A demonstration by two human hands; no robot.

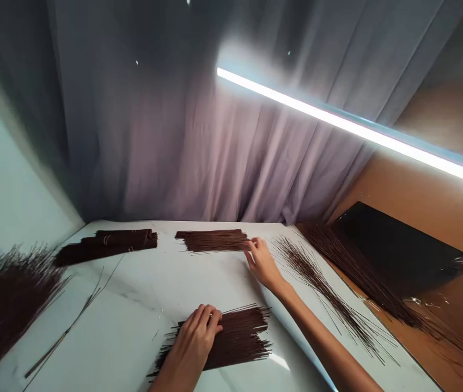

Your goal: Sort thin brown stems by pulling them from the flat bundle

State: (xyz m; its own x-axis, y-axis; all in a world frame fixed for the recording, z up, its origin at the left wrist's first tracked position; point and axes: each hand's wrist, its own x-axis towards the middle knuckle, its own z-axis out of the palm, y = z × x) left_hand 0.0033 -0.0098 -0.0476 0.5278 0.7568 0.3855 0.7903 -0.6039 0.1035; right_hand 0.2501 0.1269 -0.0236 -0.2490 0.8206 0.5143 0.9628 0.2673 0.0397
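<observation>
The left hand (197, 331) covers part of the near stick bundle (239, 337) on the bench (133, 321), the right hand (263, 265) meets the far stick bundle (215, 240); I can't tell either grip, but this apparent straightening next wants a light touch.

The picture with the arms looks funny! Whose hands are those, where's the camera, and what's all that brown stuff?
There's no robot here, just a person using bare hands. The camera sits on their head, looking forward and down, so you see roughly what they see.

On the white table lie lots of thin, dark brown sticks. The left hand rests on the near pile. The right hand has its fingertips at the right end of the far pile; I can't tell if it's gripping. A loose spray of sticks lies to the right.

Behind the table hang curtains, with a bright light tube above.
</observation>
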